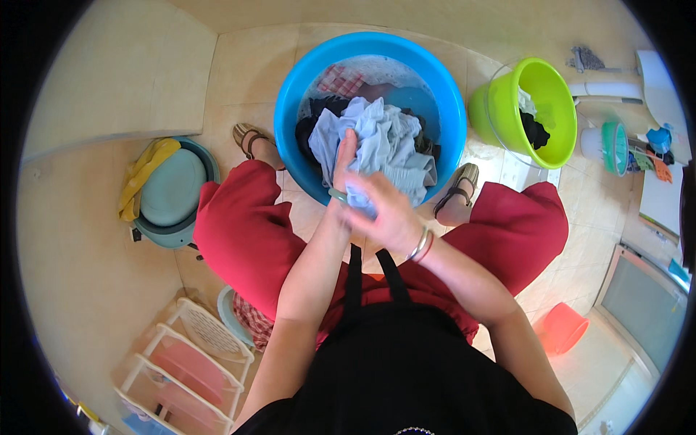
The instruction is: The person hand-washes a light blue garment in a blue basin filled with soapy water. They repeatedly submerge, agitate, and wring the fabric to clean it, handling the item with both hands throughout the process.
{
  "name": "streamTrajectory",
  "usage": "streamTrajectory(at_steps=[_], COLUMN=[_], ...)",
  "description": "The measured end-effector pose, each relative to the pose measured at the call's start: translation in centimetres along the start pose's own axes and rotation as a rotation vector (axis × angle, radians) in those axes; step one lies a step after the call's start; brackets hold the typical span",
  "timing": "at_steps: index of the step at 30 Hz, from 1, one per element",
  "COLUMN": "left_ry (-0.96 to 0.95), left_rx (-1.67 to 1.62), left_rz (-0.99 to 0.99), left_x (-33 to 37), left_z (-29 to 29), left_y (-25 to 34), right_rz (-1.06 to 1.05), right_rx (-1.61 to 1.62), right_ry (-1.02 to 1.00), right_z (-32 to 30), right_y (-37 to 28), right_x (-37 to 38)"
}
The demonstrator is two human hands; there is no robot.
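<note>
A light-blue garment (384,138) with a gathered, elastic-looking edge lies heaped in a large blue basin (453,109) between my feet. Dark clothes and a red-and-white checked cloth (339,81) sit beside it in sudsy water. My left hand (345,161) is over the garment, edge-on, its fingers stretched out and pointing away from me. A green bangle (338,195) circles that wrist. Across it comes my right hand (384,215), smeared by motion, close to the left wrist and bangle; its fingers cannot be made out clearly. Bracelets ring my right wrist.
At the basin's right stands a lime-green bucket (500,101) holding white and black cloth. A grey-green tub (174,188) with a yellow cloth (148,174) is on the left. Lower left is a white rack (185,362); a coral bucket (562,328) stands lower right.
</note>
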State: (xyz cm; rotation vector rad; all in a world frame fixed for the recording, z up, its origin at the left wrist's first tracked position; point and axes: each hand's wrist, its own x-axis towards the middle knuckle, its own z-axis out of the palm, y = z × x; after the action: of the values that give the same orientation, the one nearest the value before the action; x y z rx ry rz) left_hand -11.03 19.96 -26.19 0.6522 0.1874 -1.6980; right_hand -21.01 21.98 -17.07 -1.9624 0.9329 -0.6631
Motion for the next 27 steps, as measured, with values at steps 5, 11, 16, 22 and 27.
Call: streamTrajectory(at_steps=[5,11,16,22,27], left_ry=[0.069,0.611,0.247,0.477,0.570], left_rx=[-0.021,0.440,0.042,0.322,0.337], left_rz=[-0.029,0.077,0.090,0.059,0.001], left_x=[0.3,-0.5,0.2,-0.6,-0.7], left_z=[-3.2,2.0,-0.7,-0.2,0.0], left_y=[-1.7,-2.3,-1.9,-4.3,-3.6], right_rz=[0.093,0.313,0.095,0.392,0.356], right_rx=[-0.156,-0.507,-0.353,-0.510,-0.518], right_ry=[0.210,0.125,0.102,0.095,0.151], right_z=[1.9,0.7,2.6,1.4,1.5], right_y=[4.1,10.0,1.3,10.2,8.5], right_x=[1.8,4.0,0.2,4.2,3.3])
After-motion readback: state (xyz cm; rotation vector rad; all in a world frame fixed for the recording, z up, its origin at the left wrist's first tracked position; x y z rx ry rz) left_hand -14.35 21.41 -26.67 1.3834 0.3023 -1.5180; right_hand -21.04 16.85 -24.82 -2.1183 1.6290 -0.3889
